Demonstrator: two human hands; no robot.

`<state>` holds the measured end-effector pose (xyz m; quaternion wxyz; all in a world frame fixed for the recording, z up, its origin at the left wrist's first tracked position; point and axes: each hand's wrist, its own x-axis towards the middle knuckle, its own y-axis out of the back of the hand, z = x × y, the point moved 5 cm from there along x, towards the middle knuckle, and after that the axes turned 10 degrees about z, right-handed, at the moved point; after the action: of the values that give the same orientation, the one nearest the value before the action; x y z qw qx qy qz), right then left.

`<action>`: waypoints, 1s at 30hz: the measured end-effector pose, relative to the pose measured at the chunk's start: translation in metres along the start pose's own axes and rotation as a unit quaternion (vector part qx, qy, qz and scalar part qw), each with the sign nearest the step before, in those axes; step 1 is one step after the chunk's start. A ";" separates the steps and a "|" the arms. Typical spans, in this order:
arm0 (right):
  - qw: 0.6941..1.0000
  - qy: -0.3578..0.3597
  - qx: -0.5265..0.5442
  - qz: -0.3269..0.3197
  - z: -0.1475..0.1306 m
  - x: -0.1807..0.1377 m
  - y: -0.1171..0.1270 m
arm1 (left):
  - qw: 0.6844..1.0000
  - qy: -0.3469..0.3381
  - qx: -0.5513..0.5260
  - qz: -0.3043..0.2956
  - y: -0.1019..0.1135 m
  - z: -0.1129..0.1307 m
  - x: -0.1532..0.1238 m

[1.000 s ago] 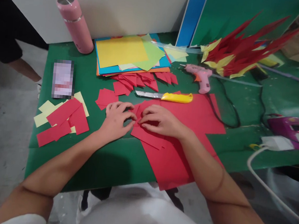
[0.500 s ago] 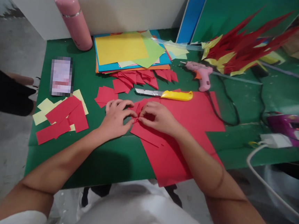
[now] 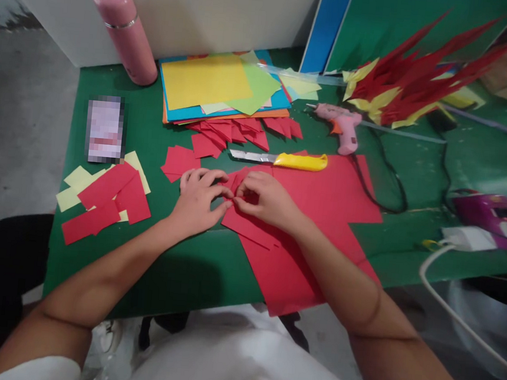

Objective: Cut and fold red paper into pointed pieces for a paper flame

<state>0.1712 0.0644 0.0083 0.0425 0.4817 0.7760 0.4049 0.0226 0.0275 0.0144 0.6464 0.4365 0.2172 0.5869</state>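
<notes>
Only real container on the green table (image 3: pixel 176 266) is the pink flask (image 3: pixel 125 31), standing at the back left corner with its lid on, so can't tell what's in it.

Both hands are down in the middle of the table. The left hand (image 3: pixel 197 200) has its fingers curled in, fingertips pressing and pinching the edge of a small red paper piece (image 3: pixel 233 182). The right hand (image 3: pixel 265 200) is curled the same way, pinching that piece from the other side, so the fingertips of the two hands nearly meet.

The piece is small, bright red and looks creased or folded, though the fingers hide most of it. It sits on the left edge of a big red sheet (image 3: pixel 323 202) that hangs over the near edge of the table.

Just behind the hands there's a yellow-handled knife (image 3: pixel 283 159) lying on the sheet, blade pointing left. Beyond that is a pile of folded red bits (image 3: pixel 236 134), a stack of coloured paper (image 3: pixel 213 86) and a pink glue gun (image 3: pixel 341 127). Off to the left, red and yellow strips (image 3: pixel 106 198) lie overlapped.
</notes>
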 end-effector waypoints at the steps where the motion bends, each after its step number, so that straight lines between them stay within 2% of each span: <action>1: 1.000 0.000 -0.003 0.000 0.000 0.000 0.000 | 1.000 -0.001 0.000 0.002 0.000 0.000 0.000; 30: 0.999 -0.025 0.020 -0.014 0.000 -0.001 0.003 | 1.000 0.002 0.000 -0.008 -0.001 -0.001 0.002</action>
<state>0.1738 0.0644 0.0106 0.0579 0.4818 0.7893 0.3761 0.0226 0.0298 0.0134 0.6509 0.4335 0.2218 0.5824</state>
